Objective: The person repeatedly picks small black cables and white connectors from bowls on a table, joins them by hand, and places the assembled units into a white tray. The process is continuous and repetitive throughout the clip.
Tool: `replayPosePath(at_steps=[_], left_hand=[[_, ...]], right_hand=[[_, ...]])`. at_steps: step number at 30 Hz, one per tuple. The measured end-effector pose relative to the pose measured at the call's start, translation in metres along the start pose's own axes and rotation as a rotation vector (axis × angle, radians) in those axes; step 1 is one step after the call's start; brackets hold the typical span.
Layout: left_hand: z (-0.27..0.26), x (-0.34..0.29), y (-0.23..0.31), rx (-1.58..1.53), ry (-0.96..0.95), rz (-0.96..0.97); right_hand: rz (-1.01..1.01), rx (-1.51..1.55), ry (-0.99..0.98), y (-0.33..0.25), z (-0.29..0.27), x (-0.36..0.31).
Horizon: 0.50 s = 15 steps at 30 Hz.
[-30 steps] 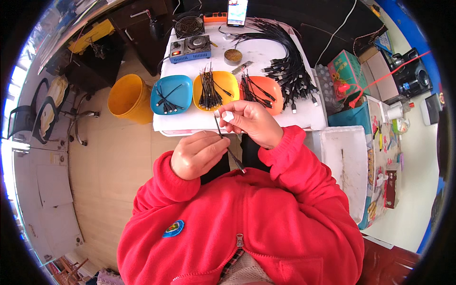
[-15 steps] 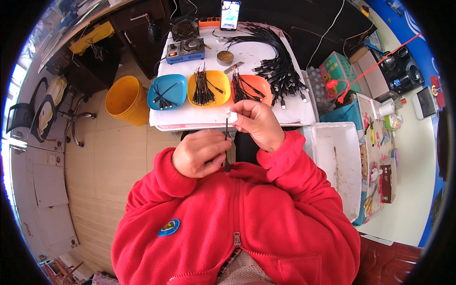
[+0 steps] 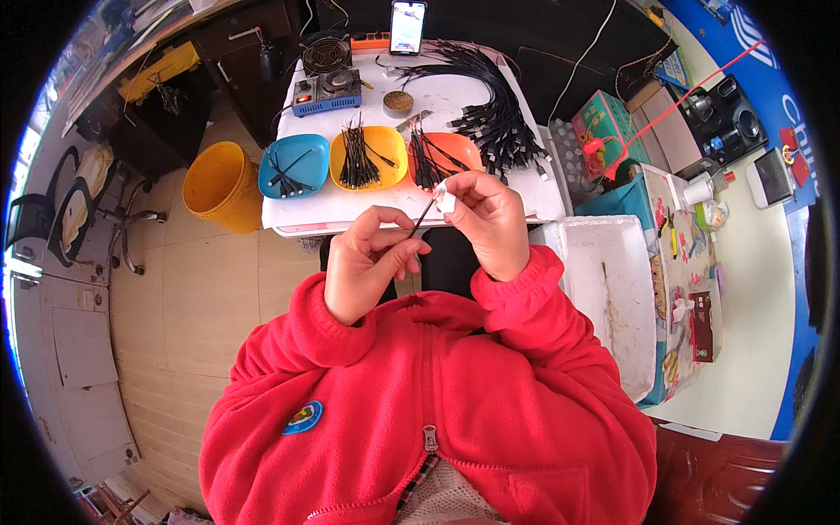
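Pinching a thin black cable (image 3: 423, 220) between thumb and fingers, the left hand (image 3: 369, 262) holds it slanting toward the right hand (image 3: 493, 226), whose thumb and fingers grip a small white piece (image 3: 447, 203) at the cable's far end, near the orange bowl (image 3: 466, 150) on the white table (image 3: 337, 210)

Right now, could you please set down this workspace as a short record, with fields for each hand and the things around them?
Left hand: holds a thin black cable
Right hand: pinches a small white piece at the cable's far end
Trays: blue tray, yellow tray and orange tray, left to right, each with dark cables
Behind orange tray: large cable bundle
Farther back: round tin, blue boxy device, upright phone
Floor, left: yellow bucket
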<state>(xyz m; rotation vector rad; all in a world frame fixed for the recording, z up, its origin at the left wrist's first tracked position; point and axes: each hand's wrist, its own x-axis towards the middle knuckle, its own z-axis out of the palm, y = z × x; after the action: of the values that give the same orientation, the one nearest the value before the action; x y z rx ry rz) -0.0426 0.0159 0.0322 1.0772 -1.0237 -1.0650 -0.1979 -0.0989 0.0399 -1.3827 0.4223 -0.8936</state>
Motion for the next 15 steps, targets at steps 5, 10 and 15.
replayPosePath(at_steps=[5, 10, 15], left_hand=[[-0.003, 0.005, 0.003, -0.067, -0.095, -0.075], [0.001, 0.006, 0.0, 0.09, -0.031, 0.031], [0.007, 0.001, -0.006, 0.343, 0.08, 0.155]], right_hand=[[-0.064, 0.007, -0.032, 0.004, 0.005, -0.002], [-0.002, 0.029, -0.073, 0.0, 0.006, -0.006], [-0.014, -0.009, -0.013, -0.003, 0.006, -0.008]])
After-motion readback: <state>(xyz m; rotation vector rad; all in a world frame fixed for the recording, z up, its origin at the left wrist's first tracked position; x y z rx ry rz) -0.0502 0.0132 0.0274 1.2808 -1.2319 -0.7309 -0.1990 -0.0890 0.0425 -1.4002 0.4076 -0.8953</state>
